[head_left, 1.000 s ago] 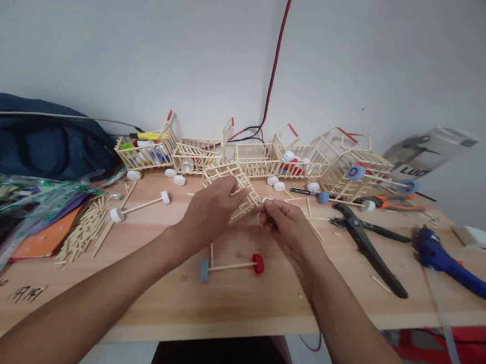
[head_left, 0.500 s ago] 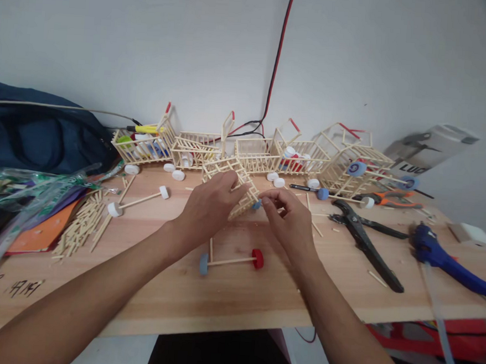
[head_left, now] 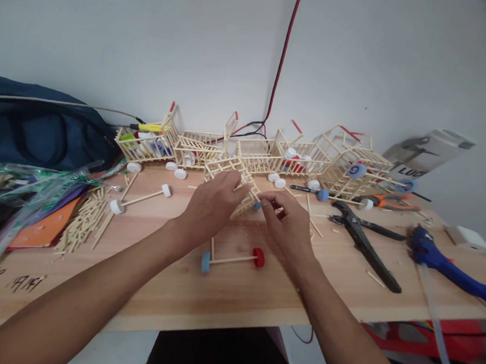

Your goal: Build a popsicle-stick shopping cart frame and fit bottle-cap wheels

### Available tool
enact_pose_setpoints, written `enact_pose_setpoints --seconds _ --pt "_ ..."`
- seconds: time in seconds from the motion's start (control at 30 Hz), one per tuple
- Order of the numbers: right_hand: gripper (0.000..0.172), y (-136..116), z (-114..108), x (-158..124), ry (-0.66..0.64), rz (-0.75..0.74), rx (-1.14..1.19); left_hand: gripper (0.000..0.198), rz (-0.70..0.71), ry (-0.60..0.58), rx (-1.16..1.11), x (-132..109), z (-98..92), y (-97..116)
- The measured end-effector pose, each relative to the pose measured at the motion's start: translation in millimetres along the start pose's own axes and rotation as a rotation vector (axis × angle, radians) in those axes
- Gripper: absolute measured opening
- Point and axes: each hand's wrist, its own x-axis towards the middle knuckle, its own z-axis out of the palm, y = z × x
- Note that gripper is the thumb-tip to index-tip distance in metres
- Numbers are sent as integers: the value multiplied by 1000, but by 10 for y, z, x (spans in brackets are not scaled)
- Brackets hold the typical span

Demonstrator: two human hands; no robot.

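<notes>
My left hand [head_left: 214,202] is closed over a small tilted basket [head_left: 224,167] built of thin wooden sticks; its palm hides much of the lattice. At the basket's right corner, my right hand [head_left: 289,221] has its thumb and forefinger pinched together. Whatever lies between those fingertips is too small to make out. A blue bottle cap [head_left: 257,205] shows just below that corner. Closer to me, a stick axle [head_left: 234,259] lies on the wood with a light blue cap on one end and a red cap on the other.
Several stick carts [head_left: 259,155] line the wall. Left are a loose stick pile [head_left: 84,221], a white-capped axle [head_left: 142,200] and a dark blue bag [head_left: 42,129]. Right lie black-handled pliers [head_left: 365,249], orange-handled pliers [head_left: 395,202], a marker [head_left: 303,188] and a blue glue gun [head_left: 449,266].
The view has shifted slightly. Both hands keep nearly the same pose at the basket, with the right fingertips still at its corner.
</notes>
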Motion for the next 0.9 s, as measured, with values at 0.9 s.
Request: enact_pose_setpoints --seconds 0.9 --pt "33 -10 -438 -559 -556 -25 -55 18 -81 78 -18 -3 94 14"
